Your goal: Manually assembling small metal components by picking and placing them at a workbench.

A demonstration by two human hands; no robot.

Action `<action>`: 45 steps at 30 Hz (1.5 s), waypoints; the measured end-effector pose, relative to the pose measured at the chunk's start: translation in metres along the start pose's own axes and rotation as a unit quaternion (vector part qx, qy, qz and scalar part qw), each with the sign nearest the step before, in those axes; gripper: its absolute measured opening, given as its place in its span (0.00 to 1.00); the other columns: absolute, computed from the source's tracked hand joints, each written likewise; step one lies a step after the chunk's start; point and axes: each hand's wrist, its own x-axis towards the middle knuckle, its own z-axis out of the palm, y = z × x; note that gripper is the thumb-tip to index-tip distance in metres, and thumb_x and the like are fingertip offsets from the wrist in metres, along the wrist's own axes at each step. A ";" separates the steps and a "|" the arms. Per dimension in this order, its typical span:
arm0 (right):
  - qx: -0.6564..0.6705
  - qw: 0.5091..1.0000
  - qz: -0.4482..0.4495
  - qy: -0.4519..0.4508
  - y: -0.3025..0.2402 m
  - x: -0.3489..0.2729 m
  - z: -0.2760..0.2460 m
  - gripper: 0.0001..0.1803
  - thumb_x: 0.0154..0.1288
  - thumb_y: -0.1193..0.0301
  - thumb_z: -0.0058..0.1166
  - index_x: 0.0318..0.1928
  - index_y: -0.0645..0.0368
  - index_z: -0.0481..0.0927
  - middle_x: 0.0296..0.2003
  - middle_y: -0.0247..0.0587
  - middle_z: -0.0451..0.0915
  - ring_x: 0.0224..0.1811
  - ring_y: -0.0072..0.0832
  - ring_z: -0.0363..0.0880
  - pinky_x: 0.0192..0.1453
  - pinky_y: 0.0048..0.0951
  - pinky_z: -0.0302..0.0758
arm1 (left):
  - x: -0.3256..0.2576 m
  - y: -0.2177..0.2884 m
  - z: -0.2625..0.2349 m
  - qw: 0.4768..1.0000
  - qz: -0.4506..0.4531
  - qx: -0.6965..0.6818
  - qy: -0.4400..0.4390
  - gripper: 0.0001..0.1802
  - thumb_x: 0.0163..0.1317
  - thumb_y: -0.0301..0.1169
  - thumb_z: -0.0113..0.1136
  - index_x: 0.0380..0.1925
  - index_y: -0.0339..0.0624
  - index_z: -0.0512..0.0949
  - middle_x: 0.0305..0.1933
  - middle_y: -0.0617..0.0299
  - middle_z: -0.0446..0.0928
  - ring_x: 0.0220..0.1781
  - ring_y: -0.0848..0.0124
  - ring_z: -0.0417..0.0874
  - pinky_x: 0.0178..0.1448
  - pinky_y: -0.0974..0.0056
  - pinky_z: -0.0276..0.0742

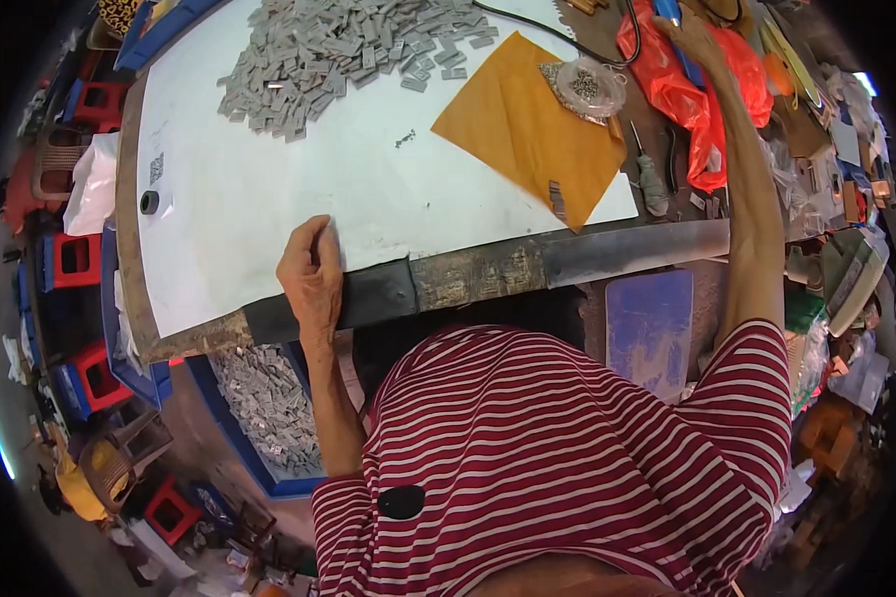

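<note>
My left hand (312, 271) rests at the front edge of the white-covered table (269, 209), fingers curled together; whatever they may hold is hidden. My right arm stretches to the far right, where my right hand (695, 42) is closed around a blue object (668, 10) whose kind I cannot make out, over a red plastic bag (702, 119). Small flat grey metal pieces (329, 55) lie heaped at the back of the table. On a tan sheet (528, 119) sit a clear round dish of small parts (589, 88) and a short row of grey pieces (557, 199).
A screwdriver with a wrapped handle (651, 184) lies beside dark-handled pliers (671, 159). Below the table's left side stands a blue bin of grey pieces (269, 408). A black ring (149, 202) sits near the left edge. Red stools (75, 261) stand on the floor at left.
</note>
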 end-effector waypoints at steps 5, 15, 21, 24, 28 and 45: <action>-0.073 0.997 -0.007 0.013 0.011 0.001 0.006 0.36 0.53 0.52 0.53 0.57 0.64 0.62 0.50 0.59 0.70 0.52 0.46 0.69 0.55 0.41 0.66 | 0.000 -0.008 0.001 0.999 -0.030 -0.016 -0.005 0.07 0.57 0.24 0.53 0.35 0.32 0.76 0.30 0.54 0.77 0.31 0.70 0.77 0.37 0.68 0.72; -0.032 0.985 -0.063 0.158 0.029 -0.021 0.035 0.30 0.49 0.57 0.55 0.50 0.62 0.65 0.42 0.62 0.73 0.44 0.52 0.74 0.46 0.46 0.73 | -0.001 -0.004 -0.001 0.996 -0.054 -0.071 -0.013 0.08 0.58 0.25 0.53 0.35 0.31 0.75 0.28 0.61 0.75 0.29 0.77 0.71 0.34 0.73 0.68; 0.001 0.974 -0.007 0.225 0.020 -0.029 0.044 0.27 0.48 0.62 0.55 0.48 0.63 0.67 0.41 0.61 0.73 0.42 0.54 0.74 0.45 0.47 0.72 | -0.002 -0.014 0.000 0.998 -0.030 -0.047 -0.013 0.08 0.58 0.25 0.53 0.35 0.30 0.75 0.30 0.57 0.76 0.31 0.75 0.74 0.37 0.71 0.70; -0.022 0.970 0.013 0.244 0.019 -0.028 0.050 0.29 0.48 0.61 0.57 0.48 0.62 0.67 0.41 0.58 0.72 0.43 0.52 0.73 0.44 0.47 0.72 | -0.004 -0.017 -0.001 0.998 -0.034 -0.049 -0.007 0.08 0.58 0.25 0.53 0.35 0.31 0.75 0.30 0.57 0.77 0.31 0.74 0.74 0.37 0.71 0.71; -0.101 0.970 0.056 0.215 0.017 -0.024 0.056 0.27 0.50 0.58 0.55 0.47 0.61 0.68 0.42 0.54 0.70 0.43 0.49 0.72 0.45 0.47 0.71 | -0.003 -0.013 -0.003 1.000 -0.013 0.001 -0.001 0.07 0.57 0.25 0.53 0.34 0.32 0.76 0.30 0.53 0.77 0.30 0.68 0.77 0.37 0.69 0.71; -0.023 0.942 -0.143 0.304 -0.031 -0.050 0.016 0.22 0.53 0.67 0.53 0.49 0.60 0.71 0.44 0.52 0.71 0.50 0.45 0.67 0.54 0.39 0.65 | 0.002 -0.002 -0.001 1.000 0.010 -0.007 0.010 0.06 0.56 0.23 0.53 0.32 0.33 0.76 0.28 0.53 0.77 0.25 0.69 0.76 0.30 0.69 0.70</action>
